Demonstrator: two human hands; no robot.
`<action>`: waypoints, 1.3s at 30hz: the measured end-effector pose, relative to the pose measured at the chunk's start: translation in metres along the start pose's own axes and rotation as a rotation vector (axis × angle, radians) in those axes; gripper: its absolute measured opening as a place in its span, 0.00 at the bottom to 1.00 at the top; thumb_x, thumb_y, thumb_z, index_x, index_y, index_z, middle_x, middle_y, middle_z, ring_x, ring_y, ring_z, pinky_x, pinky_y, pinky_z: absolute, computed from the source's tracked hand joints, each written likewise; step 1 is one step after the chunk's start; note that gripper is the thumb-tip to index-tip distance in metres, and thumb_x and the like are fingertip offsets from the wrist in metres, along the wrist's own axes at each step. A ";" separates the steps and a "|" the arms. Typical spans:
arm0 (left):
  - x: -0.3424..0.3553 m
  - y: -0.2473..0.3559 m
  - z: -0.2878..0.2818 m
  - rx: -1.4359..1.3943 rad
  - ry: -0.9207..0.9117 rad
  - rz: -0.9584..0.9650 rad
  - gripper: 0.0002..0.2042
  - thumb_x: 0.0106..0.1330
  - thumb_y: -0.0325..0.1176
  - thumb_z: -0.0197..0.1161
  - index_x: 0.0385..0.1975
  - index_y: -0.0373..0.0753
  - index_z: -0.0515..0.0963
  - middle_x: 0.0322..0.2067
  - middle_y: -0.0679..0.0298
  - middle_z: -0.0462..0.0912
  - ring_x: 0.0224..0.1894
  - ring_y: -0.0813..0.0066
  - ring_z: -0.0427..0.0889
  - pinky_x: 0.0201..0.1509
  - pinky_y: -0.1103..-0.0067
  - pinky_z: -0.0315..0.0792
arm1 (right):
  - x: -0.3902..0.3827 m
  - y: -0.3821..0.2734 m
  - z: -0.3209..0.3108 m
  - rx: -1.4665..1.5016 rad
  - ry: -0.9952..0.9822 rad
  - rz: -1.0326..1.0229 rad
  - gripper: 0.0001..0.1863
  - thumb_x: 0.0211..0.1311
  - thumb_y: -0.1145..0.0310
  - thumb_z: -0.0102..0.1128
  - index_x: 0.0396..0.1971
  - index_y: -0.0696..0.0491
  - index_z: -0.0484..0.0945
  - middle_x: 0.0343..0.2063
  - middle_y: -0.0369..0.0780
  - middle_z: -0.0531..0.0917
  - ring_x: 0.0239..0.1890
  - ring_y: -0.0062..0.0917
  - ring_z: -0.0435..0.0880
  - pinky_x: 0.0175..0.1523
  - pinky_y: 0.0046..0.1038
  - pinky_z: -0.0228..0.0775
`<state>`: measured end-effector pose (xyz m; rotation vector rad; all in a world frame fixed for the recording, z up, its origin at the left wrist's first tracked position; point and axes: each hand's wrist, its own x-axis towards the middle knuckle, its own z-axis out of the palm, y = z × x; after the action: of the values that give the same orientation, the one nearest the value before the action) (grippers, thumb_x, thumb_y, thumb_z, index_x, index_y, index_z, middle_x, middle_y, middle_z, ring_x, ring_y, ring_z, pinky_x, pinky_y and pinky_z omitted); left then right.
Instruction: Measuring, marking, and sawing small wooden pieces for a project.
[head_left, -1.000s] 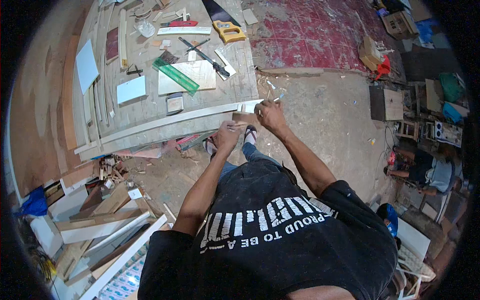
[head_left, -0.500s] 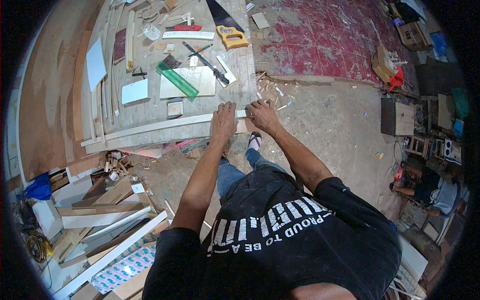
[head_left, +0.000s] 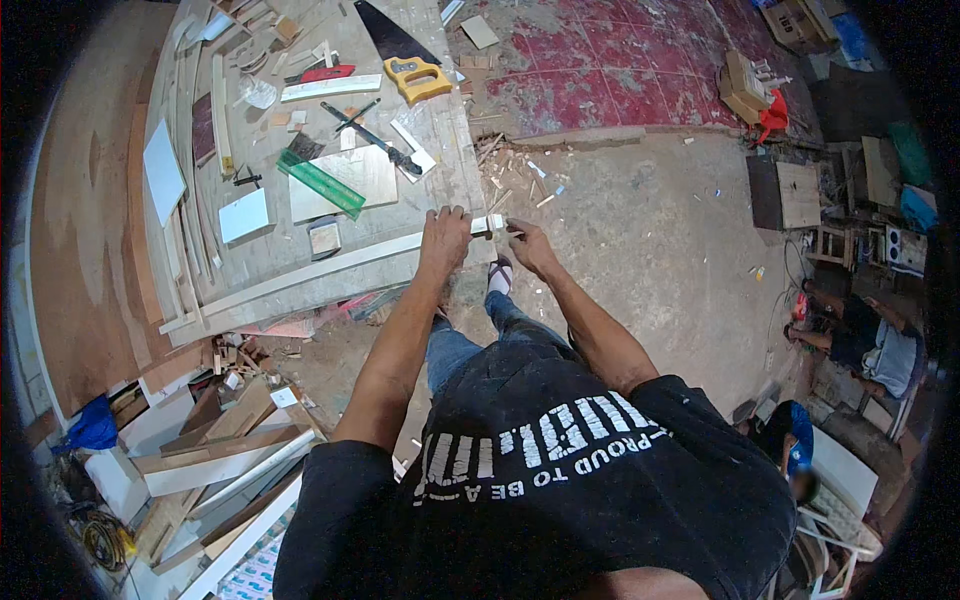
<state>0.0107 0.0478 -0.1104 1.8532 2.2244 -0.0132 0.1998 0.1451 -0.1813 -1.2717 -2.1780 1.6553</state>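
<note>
A long white wooden strip [head_left: 340, 262] lies along the worktable's near edge. My left hand [head_left: 444, 242] has its fingers curled over the strip, gripping it near the right end. Just beyond that end is my right hand [head_left: 530, 245], fingers closed, with what they hold too small to make out. A small dark piece [head_left: 487, 234] shows under the strip between the hands. Farther back on the table [head_left: 260, 130] lie a green ruler [head_left: 320, 185], crossed dark tools [head_left: 390, 150], a pale board [head_left: 310, 205] and a yellow-handled saw [head_left: 415, 80].
Wood offcuts [head_left: 215, 450] are piled at lower left, beside tall plywood sheets [head_left: 85, 230]. A red tiled floor [head_left: 600, 70] with cardboard boxes [head_left: 745, 90] lies beyond. At right are a cabinet [head_left: 795, 195], a seated person [head_left: 880, 355] and another person [head_left: 795, 440] lower down.
A second ago both hands were around a brownish piece at the strip's end. They came down onto the strip; since then my right hand has shifted rightward off its end. The view has shifted slightly.
</note>
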 end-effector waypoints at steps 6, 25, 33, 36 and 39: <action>-0.002 0.003 -0.001 -0.027 0.021 -0.001 0.13 0.55 0.36 0.71 0.38 0.40 0.81 0.39 0.61 0.80 0.48 0.63 0.79 0.53 0.63 0.69 | -0.007 -0.006 0.020 -0.071 0.069 -0.018 0.27 0.55 0.74 0.53 0.58 0.53 0.77 0.43 0.52 0.83 0.41 0.38 0.83 0.49 0.34 0.75; -0.010 -0.003 0.004 -0.025 0.091 -0.048 0.06 0.56 0.25 0.61 0.31 0.39 0.83 0.37 0.60 0.81 0.45 0.61 0.80 0.52 0.63 0.71 | -0.005 -0.037 0.017 -0.054 0.005 -0.037 0.26 0.51 0.75 0.50 0.54 0.56 0.76 0.42 0.61 0.81 0.51 0.54 0.79 0.57 0.44 0.71; -0.017 0.002 0.023 -0.092 0.220 -0.147 0.11 0.62 0.31 0.54 0.36 0.37 0.83 0.40 0.58 0.81 0.47 0.59 0.78 0.52 0.61 0.67 | 0.093 -0.120 0.010 -0.581 -0.086 -0.444 0.35 0.52 0.74 0.59 0.66 0.49 0.68 0.59 0.56 0.71 0.55 0.51 0.78 0.57 0.44 0.74; -0.011 0.003 0.032 -0.102 0.081 -0.185 0.13 0.64 0.36 0.53 0.38 0.38 0.84 0.42 0.57 0.83 0.49 0.60 0.77 0.58 0.58 0.64 | 0.136 -0.148 0.039 -0.727 -0.199 -0.528 0.38 0.52 0.75 0.59 0.67 0.44 0.66 0.58 0.53 0.71 0.53 0.51 0.79 0.55 0.44 0.76; 0.010 0.015 0.042 -0.053 0.247 -0.185 0.14 0.66 0.37 0.53 0.37 0.39 0.85 0.43 0.59 0.83 0.51 0.62 0.76 0.63 0.58 0.61 | 0.191 -0.131 0.039 -0.791 -0.171 -0.505 0.38 0.52 0.75 0.60 0.67 0.40 0.66 0.55 0.50 0.71 0.52 0.49 0.79 0.54 0.44 0.77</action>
<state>0.0317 0.0533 -0.1504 1.6950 2.5270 0.2521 -0.0143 0.2388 -0.1573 -0.5681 -3.0641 0.7422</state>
